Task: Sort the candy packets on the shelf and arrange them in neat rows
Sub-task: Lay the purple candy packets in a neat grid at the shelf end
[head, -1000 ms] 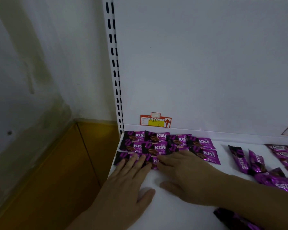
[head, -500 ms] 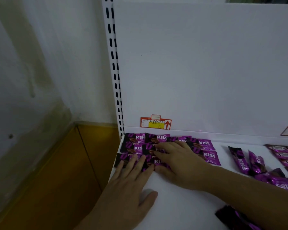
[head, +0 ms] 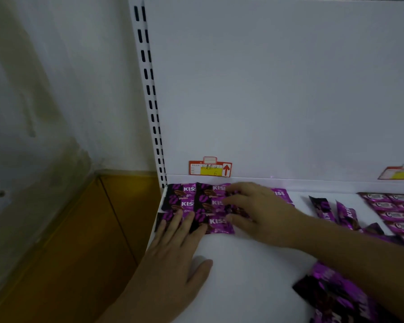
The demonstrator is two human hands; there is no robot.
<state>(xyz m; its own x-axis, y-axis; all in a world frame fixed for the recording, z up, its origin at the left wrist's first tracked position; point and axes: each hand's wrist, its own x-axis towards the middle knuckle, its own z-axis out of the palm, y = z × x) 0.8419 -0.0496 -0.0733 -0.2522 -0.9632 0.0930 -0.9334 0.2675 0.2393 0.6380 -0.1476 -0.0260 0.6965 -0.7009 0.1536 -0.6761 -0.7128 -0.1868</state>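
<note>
At the back left corner of the white shelf (head: 243, 264), the left hand (head: 173, 250) lies flat, its straight fingertips pressing the front row of KISS candy packets (head: 187, 201). The right hand (head: 257, 213) rests spread over the rows and grips nothing. Further right, the loose packets (head: 324, 208) lie crosswise to the rows, nearer the right hand

The right hand (head: 259, 213) lies over the middle of the block of purple candy packets (head: 189, 197) and hides those beneath it, while the left hand (head: 173, 259) covers most of the front-left packet with its fingers. The writing on the red price tag (head: 210, 169) is too small to read, and the second tag (head: 399, 173) is cut off by the right edge. The loose packets (head: 336, 297) at the bottom right are blurred, partly behind the right forearm (head: 359, 257) and cut by the bottom edge.
</note>
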